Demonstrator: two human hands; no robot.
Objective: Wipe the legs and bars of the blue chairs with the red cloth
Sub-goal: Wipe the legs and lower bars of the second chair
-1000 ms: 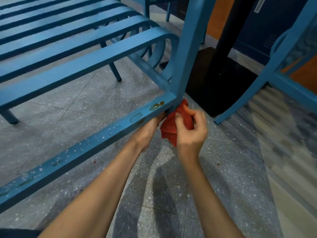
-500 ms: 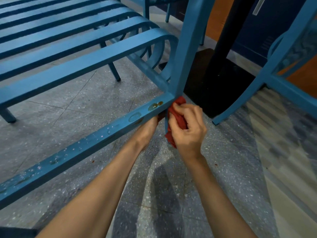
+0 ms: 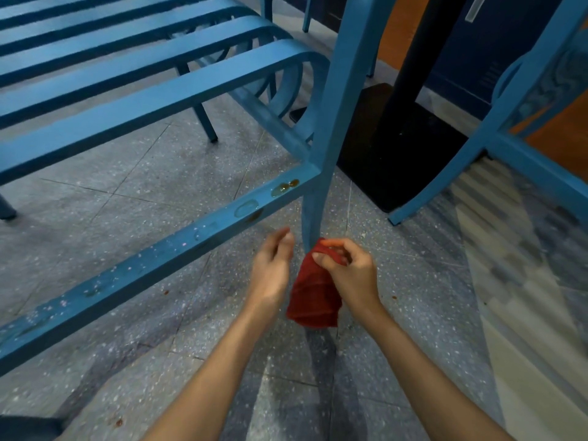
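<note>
Currently, a limp red fabric cloth (image 3: 313, 294) is pinched low against the blue metal chair leg (image 3: 313, 214) by the curled right hand (image 3: 348, 275). The left hand (image 3: 272, 268) is held loosely spread, empty. The cloth is judged light and best gripped bunched.

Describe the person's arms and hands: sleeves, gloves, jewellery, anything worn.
Nothing is worn in view. The left forearm and right forearm are bare from the picture's lower edge to the wrists, no sleeve showing. The left hand and right hand are bare too: no gloves, watch, band or visible rings.
</note>
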